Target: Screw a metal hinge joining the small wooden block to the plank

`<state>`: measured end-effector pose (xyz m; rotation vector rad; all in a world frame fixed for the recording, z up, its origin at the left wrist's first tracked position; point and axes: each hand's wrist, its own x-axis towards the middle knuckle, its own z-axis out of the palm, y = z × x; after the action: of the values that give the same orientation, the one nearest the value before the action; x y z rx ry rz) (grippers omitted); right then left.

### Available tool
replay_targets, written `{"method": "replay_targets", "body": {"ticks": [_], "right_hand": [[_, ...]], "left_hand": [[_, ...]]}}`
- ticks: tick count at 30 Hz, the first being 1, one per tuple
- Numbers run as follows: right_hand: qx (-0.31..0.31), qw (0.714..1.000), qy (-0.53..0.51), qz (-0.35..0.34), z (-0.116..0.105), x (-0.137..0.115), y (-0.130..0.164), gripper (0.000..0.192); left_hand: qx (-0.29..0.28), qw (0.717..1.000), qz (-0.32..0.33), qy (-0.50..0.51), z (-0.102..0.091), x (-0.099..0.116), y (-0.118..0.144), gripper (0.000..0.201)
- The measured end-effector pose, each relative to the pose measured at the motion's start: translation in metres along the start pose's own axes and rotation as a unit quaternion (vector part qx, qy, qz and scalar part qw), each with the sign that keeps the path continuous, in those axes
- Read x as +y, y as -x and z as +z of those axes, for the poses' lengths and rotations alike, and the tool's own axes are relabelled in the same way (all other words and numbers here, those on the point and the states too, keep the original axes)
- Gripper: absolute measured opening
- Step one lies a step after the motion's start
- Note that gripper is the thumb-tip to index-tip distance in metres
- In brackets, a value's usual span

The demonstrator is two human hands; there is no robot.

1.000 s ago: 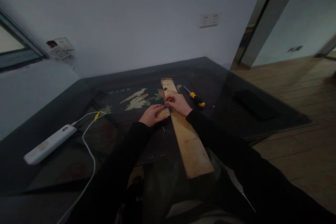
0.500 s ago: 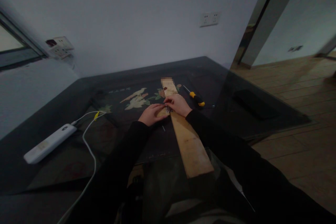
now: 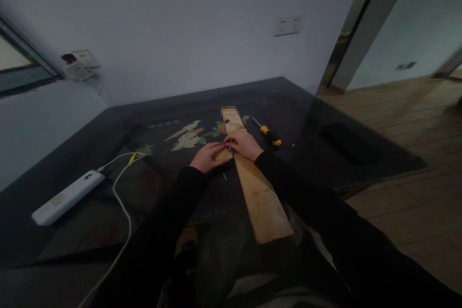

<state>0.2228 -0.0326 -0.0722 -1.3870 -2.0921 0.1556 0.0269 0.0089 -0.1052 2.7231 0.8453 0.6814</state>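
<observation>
Hands (image 3: 225, 150) unmoved; no legible writing

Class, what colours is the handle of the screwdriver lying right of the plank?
Yellow and black screwdriver, in the head view.

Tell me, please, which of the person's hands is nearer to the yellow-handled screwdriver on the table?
The right hand. It rests on the wooden board, just left of the screwdriver, not touching it. The left hand sits farther away, at the board's opposite edge.

Left hand (image 3: 206, 158) and right hand (image 3: 244, 144) meet, fingers curled; sleeves black.
</observation>
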Motion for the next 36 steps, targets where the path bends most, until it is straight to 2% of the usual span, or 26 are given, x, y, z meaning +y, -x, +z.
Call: {"method": "replay_targets", "body": {"ticks": [16,22,31,36], "right_hand": [[0.010,1.000,0.006,0.022,-0.0008,-0.0008,0.0002,0.014],[0.019,0.999,0.009,0.037,0.0007,-0.0022,-0.0004,0.013],[0.014,1.000,0.007,0.027,0.0059,0.0023,-0.0026,0.012],[0.034,0.999,0.003,0.032,0.0026,-0.0001,0.0002,0.024]], "left_hand": [[0.003,1.000,-0.010,0.008,-0.0004,0.0036,0.0000,0.059],[0.005,1.000,-0.007,0.007,0.0005,0.0024,0.0000,0.055],[0.000,1.000,-0.005,0.007,0.0028,-0.0005,0.0000,0.056],[-0.001,1.000,-0.006,0.013,0.0009,0.0025,-0.0008,0.053]]}}
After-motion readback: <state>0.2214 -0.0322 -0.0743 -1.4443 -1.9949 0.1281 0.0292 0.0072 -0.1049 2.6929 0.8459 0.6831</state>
